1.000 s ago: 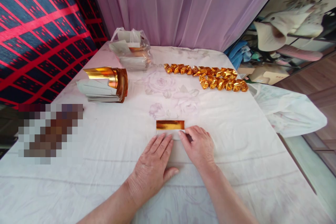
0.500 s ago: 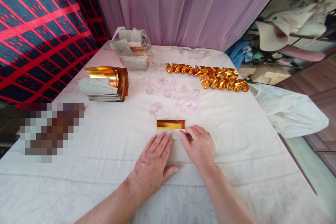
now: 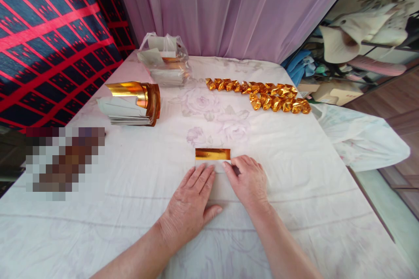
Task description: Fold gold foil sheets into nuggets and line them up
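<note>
Head view, left hand (image 3: 191, 202) and right hand (image 3: 250, 181) flat, pressing gold paper (image 3: 212, 154), foil stack (image 3: 134, 103) far left.

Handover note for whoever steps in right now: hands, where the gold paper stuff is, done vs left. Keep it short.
Left hand: flat, palm down on the gold foil sheet, fingers at the fold.
Right hand: fingertips pressing the same fold, beside the left.
Sheet: near edge folded over, white back up, a gold strip showing beyond.
Done: folded gold pieces lined in rows at the far right of the table.
Left: stack of unfolded sheets far left; bag of more sheets behind it.
</note>
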Available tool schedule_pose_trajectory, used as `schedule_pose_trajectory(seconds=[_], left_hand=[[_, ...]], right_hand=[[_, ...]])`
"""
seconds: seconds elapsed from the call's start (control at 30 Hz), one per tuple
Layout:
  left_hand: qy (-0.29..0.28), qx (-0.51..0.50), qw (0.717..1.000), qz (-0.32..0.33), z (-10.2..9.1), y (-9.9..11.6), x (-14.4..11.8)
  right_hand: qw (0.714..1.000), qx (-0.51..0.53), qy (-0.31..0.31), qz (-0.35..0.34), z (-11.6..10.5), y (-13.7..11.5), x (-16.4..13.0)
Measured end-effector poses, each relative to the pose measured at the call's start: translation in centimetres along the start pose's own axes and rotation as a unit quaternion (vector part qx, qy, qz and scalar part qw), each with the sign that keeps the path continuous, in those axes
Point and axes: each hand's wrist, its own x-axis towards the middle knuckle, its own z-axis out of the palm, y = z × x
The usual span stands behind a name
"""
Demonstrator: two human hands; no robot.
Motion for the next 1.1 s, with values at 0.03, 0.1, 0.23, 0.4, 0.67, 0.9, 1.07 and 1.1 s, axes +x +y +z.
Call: schedule_pose_trajectory(seconds=[0.03,0.1,0.23,0.4,0.67,0.9,1.07,1.1], left_hand=[[0.000,0.001,1.000,0.001,0.0,0.0,0.0],[0.000,0.001,1.000,0.002,0.0,0.0,0.0],[0.000,0.001,1.000,-0.002,0.0,0.0,0.1],[-0.003,-0.004,1.000,-0.003,-0.1,0.0,0.1],[0.002,-0.029,0.999,-0.026,-0.3,0.1,0.8],[-0.017,-0.061,0.997,-0.051,-0.8,0.3,1.5],[-0.022,-0.056,0.997,-0.052,-0.9,0.2,1.5],[-0.022,-0.055,0.997,-0.053,-0.8,0.2,1.4]], right_hand=[[1.000,0.000,0.001,0.000,0.0,0.0,0.0],[1.000,0.000,0.003,-0.002,0.0,0.0,0.0],[1.000,0.000,0.005,-0.005,0.0,0.0,0.0],[1.000,0.000,0.001,0.000,0.0,0.0,0.0],[1.000,-0.001,0.002,0.005,0.0,-0.1,0.1],[1.000,0.004,0.002,0.029,0.1,-0.2,0.0],[0.999,0.019,-0.002,0.038,0.1,-0.2,0.0],[0.999,0.024,-0.004,0.042,0.1,-0.2,0.0]])
